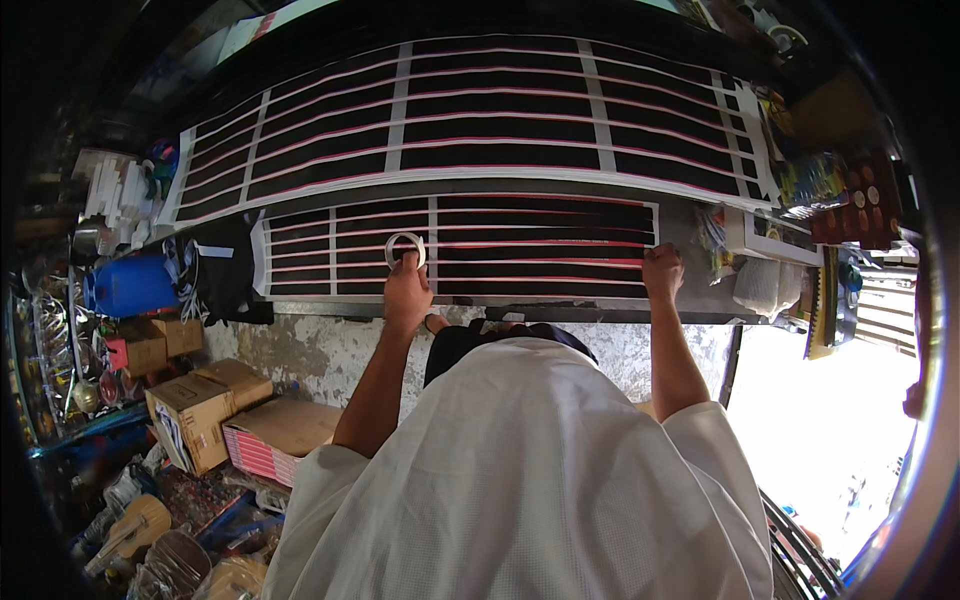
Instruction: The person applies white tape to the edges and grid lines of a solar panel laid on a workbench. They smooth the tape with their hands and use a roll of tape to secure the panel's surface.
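My left hand (407,296) grips a roll of white tape (391,251) over the nearer printed sheet (517,270). The sheet is long and lies flat, with black panels, white lines and thin red or pink edges. At its right end, my right hand (664,271) rests with curled fingers against the sheet's edge. Whether those fingers pinch the edge or a strip of tape cannot be made out. Beyond it lies a wider stack of similar printed sheets (495,101), with light bands crossing the black panels.
Both lie on a dark counter (701,277). A white frame-like box (772,238) and plastic-wrapped goods (765,283) stand right. Black cloth (221,274) and a blue container (131,286) are left. Cardboard boxes (202,409) and wrapped small guitars (135,529) crowd the lower left.
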A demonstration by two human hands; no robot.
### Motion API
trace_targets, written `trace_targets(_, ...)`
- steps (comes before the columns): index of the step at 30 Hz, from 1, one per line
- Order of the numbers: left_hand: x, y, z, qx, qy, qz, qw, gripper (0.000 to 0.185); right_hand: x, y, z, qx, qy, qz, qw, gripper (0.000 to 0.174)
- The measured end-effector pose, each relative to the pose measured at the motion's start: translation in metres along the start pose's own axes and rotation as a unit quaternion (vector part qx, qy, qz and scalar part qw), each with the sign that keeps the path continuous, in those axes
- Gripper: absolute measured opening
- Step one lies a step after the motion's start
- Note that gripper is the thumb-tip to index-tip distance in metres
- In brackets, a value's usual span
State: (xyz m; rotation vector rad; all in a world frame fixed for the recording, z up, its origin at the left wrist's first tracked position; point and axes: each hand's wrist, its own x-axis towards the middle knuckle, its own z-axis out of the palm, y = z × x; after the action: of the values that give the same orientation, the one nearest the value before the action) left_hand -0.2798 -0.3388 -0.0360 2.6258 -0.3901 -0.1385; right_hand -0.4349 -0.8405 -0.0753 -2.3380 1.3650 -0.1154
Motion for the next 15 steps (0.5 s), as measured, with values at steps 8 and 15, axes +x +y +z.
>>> trace_targets(8, -0.0045, 0.0005, 0.0078, 0.007, 0.003, -0.028, 1.000, 0.030, 0.0087, 0.0057, -0.0015, 0.041, 0.020, -0.010, 0.999, 0.018)
trace_targets(15, -0.0039, 0.0010, 0.0072, 0.012, 0.004, -0.031, 0.999, 0.027, 0.0013, 0.0085, -0.0074, 0.016, 0.013, 0.011, 1.000, 0.018)
